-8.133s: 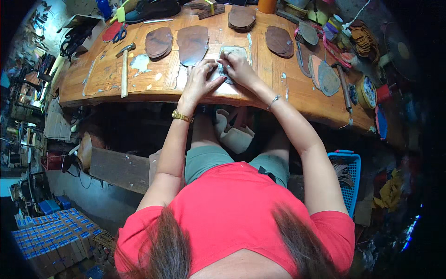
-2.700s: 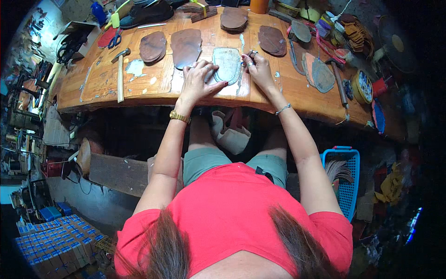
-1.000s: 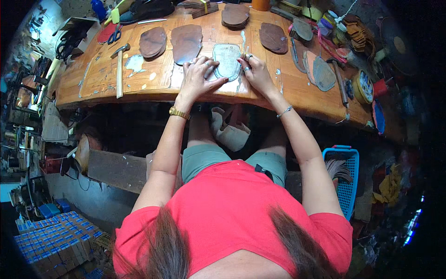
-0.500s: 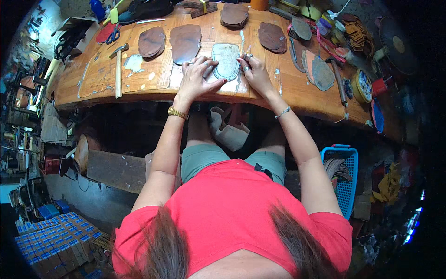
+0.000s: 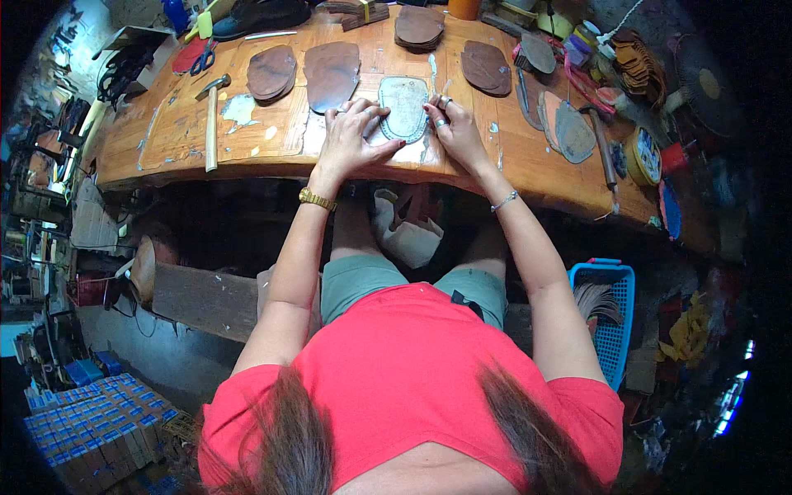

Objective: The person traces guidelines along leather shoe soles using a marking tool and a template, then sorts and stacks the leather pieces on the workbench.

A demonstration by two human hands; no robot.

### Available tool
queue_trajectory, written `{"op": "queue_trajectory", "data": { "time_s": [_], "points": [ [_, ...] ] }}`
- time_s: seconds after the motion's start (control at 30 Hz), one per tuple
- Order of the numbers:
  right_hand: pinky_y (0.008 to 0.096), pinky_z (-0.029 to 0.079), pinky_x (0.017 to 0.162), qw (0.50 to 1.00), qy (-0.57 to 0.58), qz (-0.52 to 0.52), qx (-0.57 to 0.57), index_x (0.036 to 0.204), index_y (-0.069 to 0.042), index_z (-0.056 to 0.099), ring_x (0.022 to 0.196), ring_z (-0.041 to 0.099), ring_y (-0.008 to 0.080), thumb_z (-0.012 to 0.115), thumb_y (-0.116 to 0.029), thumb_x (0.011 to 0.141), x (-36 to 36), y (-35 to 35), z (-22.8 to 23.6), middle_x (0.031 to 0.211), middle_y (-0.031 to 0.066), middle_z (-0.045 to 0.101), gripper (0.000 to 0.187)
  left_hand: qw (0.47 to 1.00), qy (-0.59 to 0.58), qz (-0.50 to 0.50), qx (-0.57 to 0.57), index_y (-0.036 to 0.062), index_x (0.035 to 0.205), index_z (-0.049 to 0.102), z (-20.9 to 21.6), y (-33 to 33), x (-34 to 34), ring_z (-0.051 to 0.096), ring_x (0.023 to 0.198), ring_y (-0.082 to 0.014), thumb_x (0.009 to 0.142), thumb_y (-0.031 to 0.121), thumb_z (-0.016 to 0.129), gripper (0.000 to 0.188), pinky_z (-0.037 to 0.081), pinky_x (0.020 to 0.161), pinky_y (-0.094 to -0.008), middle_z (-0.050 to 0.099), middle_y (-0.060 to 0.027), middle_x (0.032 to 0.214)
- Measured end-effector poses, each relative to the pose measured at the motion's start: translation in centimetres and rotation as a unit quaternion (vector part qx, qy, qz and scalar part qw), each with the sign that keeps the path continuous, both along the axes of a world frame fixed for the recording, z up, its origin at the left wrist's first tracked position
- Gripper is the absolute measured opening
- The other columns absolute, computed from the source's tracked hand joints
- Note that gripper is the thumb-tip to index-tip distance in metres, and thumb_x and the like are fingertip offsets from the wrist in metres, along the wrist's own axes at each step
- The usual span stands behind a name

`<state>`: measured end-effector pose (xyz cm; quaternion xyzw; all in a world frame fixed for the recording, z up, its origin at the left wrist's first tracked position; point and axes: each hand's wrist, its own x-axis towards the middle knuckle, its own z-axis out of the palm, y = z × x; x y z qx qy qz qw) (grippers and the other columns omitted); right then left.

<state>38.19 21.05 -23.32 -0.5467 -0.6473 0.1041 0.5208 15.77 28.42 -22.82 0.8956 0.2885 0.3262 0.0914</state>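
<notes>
On the wooden table in front of me lies a pale grey, rounded flat piece [image 5: 403, 106] with a row of small dark marks along its border. At its left edge is my left hand [image 5: 353, 142], thumb stretched along the lower end and the fingers bent but apart. My right hand [image 5: 459, 134] rests by the right edge with its fingers curled and thumb and forefinger close together. Whether a small thing is pinched there I cannot make out. Brown leather pieces lie beyond my hands: a large one [image 5: 332, 77], and stacks to the left [image 5: 272, 74] and right [image 5: 486, 68].
A hammer [image 5: 212, 128] lies left on the table [image 5: 186, 148], near blue scissors [image 5: 203, 58]. Another hammer [image 5: 603, 148], grey oval pieces [image 5: 574, 136] and a round yellow tin [image 5: 642, 154] are at right. A blue basket [image 5: 612, 346] stands below the table's right side.
Both hands keep nearly the same place beside the grey piece. The whole view has shifted very slightly; nothing has visibly been picked up or put down.
</notes>
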Motion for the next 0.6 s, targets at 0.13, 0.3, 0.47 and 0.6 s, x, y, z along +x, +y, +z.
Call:
{"op": "queue_trajectory", "data": {
  "time_s": [0.13, 0.3, 0.47, 0.6],
  "points": [
    [0.0407, 0.051, 0.07, 1.0, -0.006, -0.012, -0.012, 0.097, 0.006, 0.067, 0.08, 0.068, 0.0366, 0.062, -0.009, 0.096, 0.0, -0.1, 0.2, 0.087, 0.0236, 0.068, 0.016, 1.0, 0.001, 0.001, 0.009, 0.0134, 0.112, 0.073, 0.1, 0.0, 0.0, 0.06, 0.108, -0.0252, 0.069, 0.06, 0.078, 0.064, 0.034, 0.09, -0.0428, 0.064, -0.006, 0.112],
    [0.0396, 0.051, 0.069, 0.997, 0.044, 0.006, -0.059, 0.097, 0.006, 0.067, 0.077, 0.068, 0.0341, 0.063, -0.008, 0.096, 0.6, 0.1, -0.1, 0.086, 0.0228, 0.068, 0.015, 1.0, 0.006, 0.0, -0.005, 0.0134, 0.112, 0.073, 0.3, -0.2, 0.0, 0.06, 0.109, -0.026, 0.07, 0.059, 0.078, 0.062, 0.033, 0.091, -0.0427, 0.065, -0.0058, 0.113],
    [0.0355, 0.053, 0.069, 0.999, 0.027, 0.015, -0.027, 0.098, 0.007, 0.067, 0.077, 0.07, 0.0241, 0.06, -0.009, 0.098, 0.2, -0.1, -0.1, 0.088, 0.0192, 0.071, 0.018, 1.0, 0.012, 0.003, -0.012, 0.0138, 0.113, 0.072, 0.5, -0.3, -0.1, 0.06, 0.112, -0.0244, 0.071, 0.057, 0.079, 0.061, 0.033, 0.092, -0.0424, 0.066, -0.0063, 0.118],
    [0.0276, 0.053, 0.061, 0.989, 0.132, 0.034, -0.049, 0.096, 0.006, 0.068, 0.07, 0.066, 0.0093, 0.059, -0.012, 0.1, 0.8, 0.3, -0.8, 0.08, 0.0069, 0.07, 0.02, 1.0, 0.024, 0.007, -0.015, 0.0144, 0.115, 0.072, 0.3, -0.2, -0.1, 0.06, 0.114, -0.0231, 0.072, 0.055, 0.079, 0.059, 0.032, 0.093, -0.042, 0.066, -0.0066, 0.121]
  ]
}}
